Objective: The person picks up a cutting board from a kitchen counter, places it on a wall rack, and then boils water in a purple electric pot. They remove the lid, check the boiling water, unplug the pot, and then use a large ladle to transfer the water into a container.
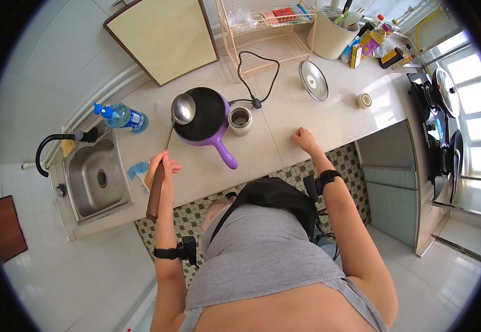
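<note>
My left hand [162, 170] is closed around the dark wooden handle of a metal ladle [183, 108], whose bowl is over a purple electric frying pan [207, 120] with a black inside. Right of the pan, close to its rim, stands a metal-lined food jar [240, 121]. My right hand [304, 140] rests near the counter's front edge with its fingers curled; nothing shows in it. Beyond it lie a glass lid [314, 81] and a small round cap [364, 100]. A black power cord [272, 85] loops behind the food jar, its plug on the counter.
To the left are a steel sink [95, 182] with a black faucet [53, 139], a blue pump bottle [126, 118] and a blue-and-white cloth or brush [138, 171]. A wire rack [282, 45] and a utensil holder [329, 37] stand behind. At right is a gas stove [431, 128].
</note>
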The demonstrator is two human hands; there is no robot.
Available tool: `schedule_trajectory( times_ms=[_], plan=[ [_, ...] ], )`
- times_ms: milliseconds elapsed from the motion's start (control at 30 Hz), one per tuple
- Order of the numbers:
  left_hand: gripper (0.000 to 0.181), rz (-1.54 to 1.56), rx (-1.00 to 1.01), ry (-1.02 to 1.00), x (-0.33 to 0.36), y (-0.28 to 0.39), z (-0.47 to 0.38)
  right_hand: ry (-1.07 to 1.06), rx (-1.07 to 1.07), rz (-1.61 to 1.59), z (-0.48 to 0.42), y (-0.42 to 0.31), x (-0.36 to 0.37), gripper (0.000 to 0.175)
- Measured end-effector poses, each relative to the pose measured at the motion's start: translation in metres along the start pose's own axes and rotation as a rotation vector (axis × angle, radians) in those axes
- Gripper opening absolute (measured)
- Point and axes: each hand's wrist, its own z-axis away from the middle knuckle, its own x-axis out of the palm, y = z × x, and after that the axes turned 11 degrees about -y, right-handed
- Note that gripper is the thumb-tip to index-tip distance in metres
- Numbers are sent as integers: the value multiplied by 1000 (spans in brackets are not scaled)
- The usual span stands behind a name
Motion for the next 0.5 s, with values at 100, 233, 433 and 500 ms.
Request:
schedule_trajectory(
  times_ms=[100,233,433,500],
  plan=[
    [26,-57,-28,-36,3,-8,-5,0,3,6,1,-1,0,27],
    [28,-8,-71,-56,8,-17,-8,4,4,0,1,-1,1,27],
    [28,261,-67,-59,14,-29,-12,15,22,-10,-1,2,2,27],
    [28,313,-91,-56,15,-31,-12,16,18,-8,-2,2,2,27]
  ],
)
